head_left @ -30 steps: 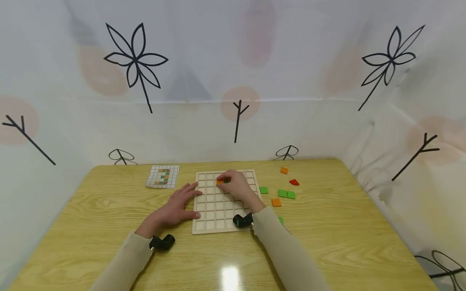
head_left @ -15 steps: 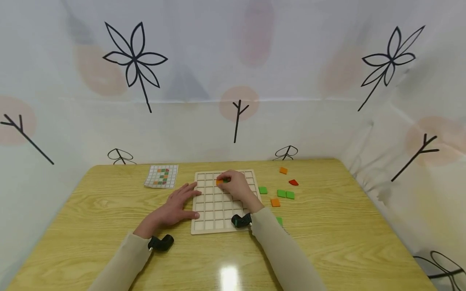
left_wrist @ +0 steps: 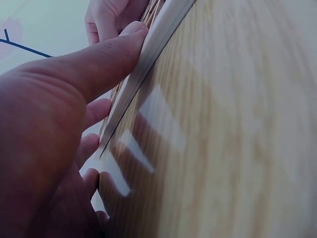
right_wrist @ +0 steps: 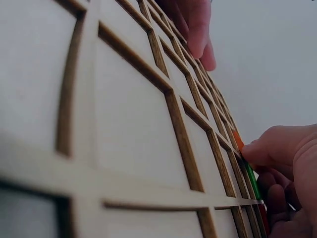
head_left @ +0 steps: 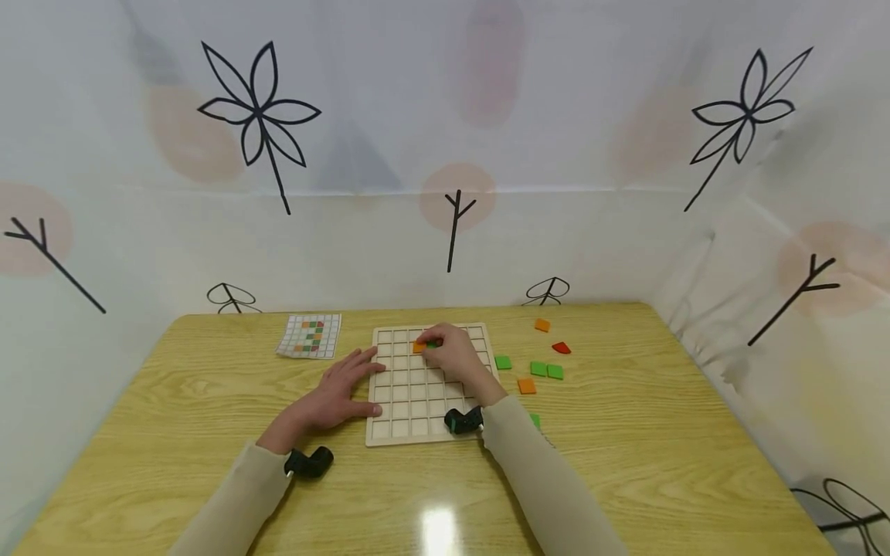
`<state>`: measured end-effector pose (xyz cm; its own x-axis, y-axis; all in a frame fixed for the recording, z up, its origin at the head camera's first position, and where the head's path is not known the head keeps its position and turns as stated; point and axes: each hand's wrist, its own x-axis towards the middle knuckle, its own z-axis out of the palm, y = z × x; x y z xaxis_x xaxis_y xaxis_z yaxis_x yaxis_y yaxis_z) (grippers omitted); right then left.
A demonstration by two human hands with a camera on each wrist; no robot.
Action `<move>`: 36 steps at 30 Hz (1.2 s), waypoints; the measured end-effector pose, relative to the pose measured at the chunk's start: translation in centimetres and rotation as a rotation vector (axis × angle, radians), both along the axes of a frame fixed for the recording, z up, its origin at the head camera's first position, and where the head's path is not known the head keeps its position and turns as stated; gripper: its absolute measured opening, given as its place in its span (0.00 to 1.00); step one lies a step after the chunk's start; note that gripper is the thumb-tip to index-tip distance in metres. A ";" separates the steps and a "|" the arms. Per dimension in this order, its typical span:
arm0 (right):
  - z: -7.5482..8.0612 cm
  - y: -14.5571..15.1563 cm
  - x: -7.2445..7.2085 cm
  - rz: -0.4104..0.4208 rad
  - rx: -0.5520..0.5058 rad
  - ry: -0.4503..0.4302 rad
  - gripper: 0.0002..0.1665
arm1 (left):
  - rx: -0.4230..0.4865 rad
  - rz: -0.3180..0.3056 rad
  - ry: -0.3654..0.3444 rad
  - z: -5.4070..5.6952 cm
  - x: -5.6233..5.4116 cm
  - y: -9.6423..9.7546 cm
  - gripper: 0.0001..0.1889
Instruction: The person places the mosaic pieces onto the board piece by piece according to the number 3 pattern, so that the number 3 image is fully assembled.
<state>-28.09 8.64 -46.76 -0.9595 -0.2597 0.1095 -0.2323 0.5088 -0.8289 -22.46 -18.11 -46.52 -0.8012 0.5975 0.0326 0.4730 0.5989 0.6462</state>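
Note:
A pale wooden grid board lies in front of me on the table. My left hand rests along its left edge, fingers spread and thumb apart; in the left wrist view the thumb lies against the board's side. My right hand reaches over the upper rows, thumb and forefinger pinching an orange square tile at a cell. Beside it a green tile lies in the neighbouring cell, largely hidden by the fingers in the head view. A bit of red shows past the green.
A printed grid card with coloured squares lies left of the board. To the right are loose green tiles, orange tiles and a red quarter-round piece. Another green tile is half hidden by the right sleeve.
Only the right fingers shift slightly at the orange tile, showing a little more green beside it. The left hand and loose tiles stay where they were.

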 end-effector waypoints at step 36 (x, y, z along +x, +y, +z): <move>0.2 -0.6 0.0 0.019 0.027 0.009 0.11 | 0.010 0.013 -0.017 0.2 0.1 -0.1 0.34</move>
<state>-28.08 8.08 -46.53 -0.9532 -0.2812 0.1108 -0.2498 0.5266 -0.8125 -22.32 -18.20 -46.29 -0.8093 0.5869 0.0242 0.4539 0.5986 0.6600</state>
